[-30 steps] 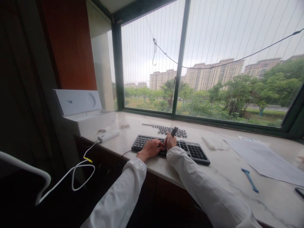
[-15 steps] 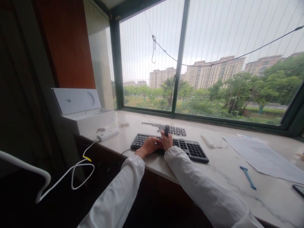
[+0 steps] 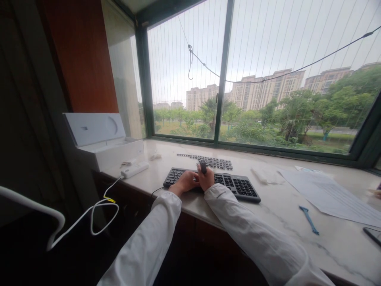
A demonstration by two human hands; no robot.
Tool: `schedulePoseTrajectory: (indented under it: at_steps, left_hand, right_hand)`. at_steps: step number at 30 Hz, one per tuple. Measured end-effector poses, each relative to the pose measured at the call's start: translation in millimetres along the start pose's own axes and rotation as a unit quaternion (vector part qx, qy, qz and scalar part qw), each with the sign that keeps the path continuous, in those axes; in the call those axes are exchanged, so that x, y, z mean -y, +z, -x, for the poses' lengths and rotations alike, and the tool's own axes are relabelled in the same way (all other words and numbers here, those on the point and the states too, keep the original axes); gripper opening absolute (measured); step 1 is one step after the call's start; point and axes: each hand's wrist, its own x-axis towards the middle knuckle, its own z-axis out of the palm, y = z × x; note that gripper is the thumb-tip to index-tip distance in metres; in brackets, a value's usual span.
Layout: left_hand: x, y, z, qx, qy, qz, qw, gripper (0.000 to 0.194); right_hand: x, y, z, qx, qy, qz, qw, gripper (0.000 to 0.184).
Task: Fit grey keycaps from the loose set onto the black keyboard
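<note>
A black keyboard (image 3: 244, 189) lies on the marble sill; its right part shows bare key sockets, while keycaps sit on its left end. My left hand (image 3: 187, 181) rests over the middle of the keyboard with fingers curled in; what they pinch is hidden. Close against it, my right hand (image 3: 206, 179) is wrapped round a dark-handled tool (image 3: 203, 167), whose top pokes up out of the fist. The tool's lower end is out of sight, so its kind cannot be told. Behind the keyboard, loose black keycaps (image 3: 220, 163) are laid out in rows.
An open white box (image 3: 101, 153) and a white power strip (image 3: 135, 170) stand at left, with a white cable (image 3: 98, 204) hanging off the edge. Clear plastic bag (image 3: 267, 176), printed papers (image 3: 324, 194), a blue tool (image 3: 309, 220) and a dark phone-like object (image 3: 372, 235) lie at right.
The tool's top end has tipped leftward and away, and my right hand has turned with it. My left hand stays at about the same place on the keyboard. The view has shifted slightly.
</note>
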Motion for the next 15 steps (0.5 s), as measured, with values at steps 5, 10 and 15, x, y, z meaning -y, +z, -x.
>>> schedulePoseTrajectory:
  at_steps: [5,10,15]
  left_hand:
    - [0.5,0.4,-1.0,0.003,-0.013,-0.022,1.0,0.023]
    - [0.5,0.7,-2.3,0.016,-0.022,-0.034,0.999,0.022]
    - [4.7,2.9,-4.8,0.019,-0.013,-0.052,0.998,0.023]
  right_hand:
    - [-2.9,2.0,2.0,0.003,-0.025,0.004,1.0,0.039]
    - [-3.7,2.8,4.0,0.0,-0.033,-0.007,0.999,0.038]
    - [1.1,-2.0,6.3,0.024,-0.054,-0.022,0.998,0.033]
